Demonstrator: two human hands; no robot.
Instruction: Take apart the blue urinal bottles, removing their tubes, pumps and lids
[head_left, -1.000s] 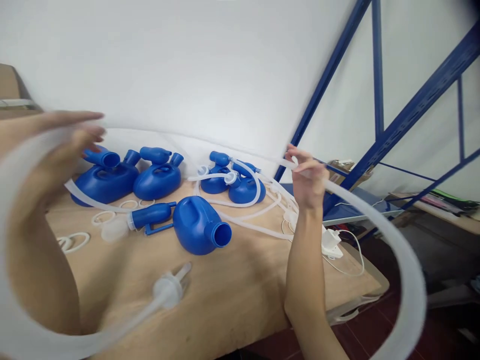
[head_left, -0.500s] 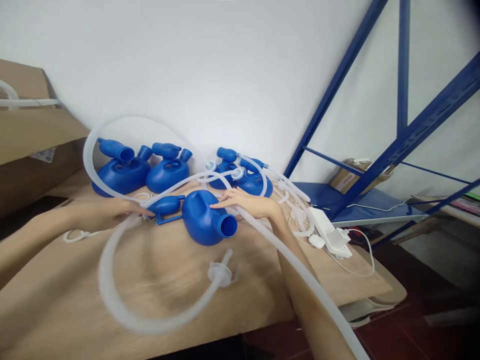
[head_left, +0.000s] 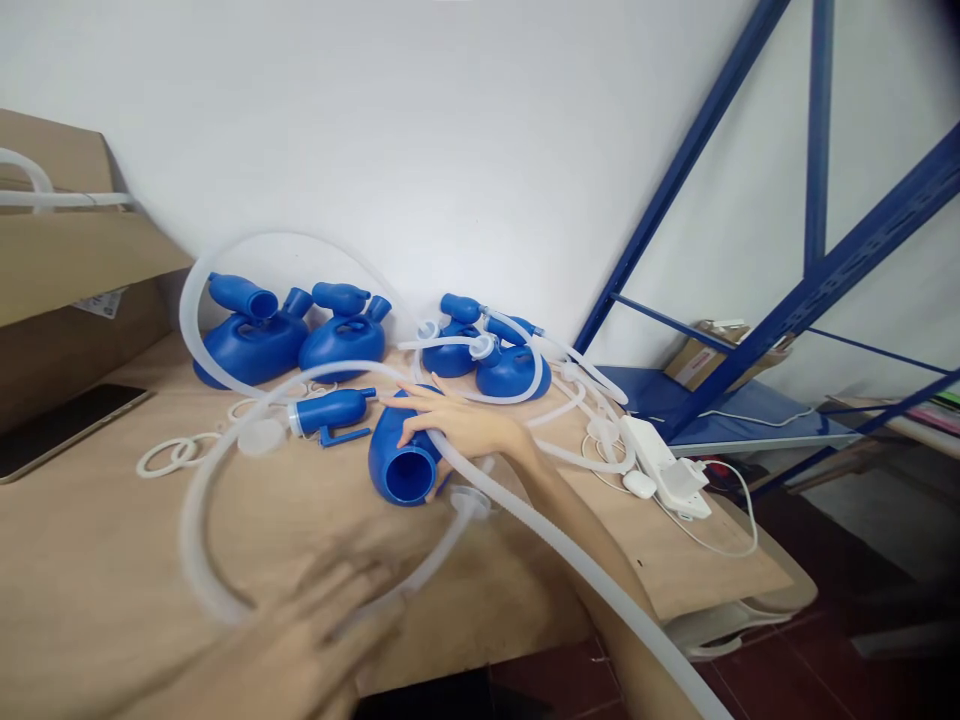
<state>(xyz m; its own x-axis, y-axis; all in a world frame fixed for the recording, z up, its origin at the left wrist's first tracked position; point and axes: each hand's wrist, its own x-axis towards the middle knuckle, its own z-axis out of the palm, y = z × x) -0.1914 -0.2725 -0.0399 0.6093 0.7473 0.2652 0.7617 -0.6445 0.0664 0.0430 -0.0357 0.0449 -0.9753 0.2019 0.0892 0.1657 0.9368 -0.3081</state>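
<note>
My right hand (head_left: 455, 421) rests on top of a blue plastic jug (head_left: 401, 458) lying on its side, its round mouth facing me. The fingers are curved over the jug and a long translucent white hose (head_left: 196, 480) passes under the hand. That hose loops wide across the wooden table (head_left: 97, 560) and ends in a white disc connector (head_left: 468, 502) just in front of the jug. My left hand (head_left: 300, 640) is blurred low in the view, fingers spread, close to the hose's thin end near the table's front edge.
Several more blue jugs (head_left: 255, 340) with hoses stand against the white wall. A blue spout piece (head_left: 330, 411) and white rings (head_left: 174, 453) lie nearby. A white power strip (head_left: 664, 468) sits at the right edge, a tablet (head_left: 60, 426) on the left, cardboard boxes (head_left: 67, 270) behind, blue shelving (head_left: 817, 270) on the right.
The jug has been turned so its mouth faces me, with my right hand now on top of it. My left hand has left the hose near the spout and dropped to the front edge.
</note>
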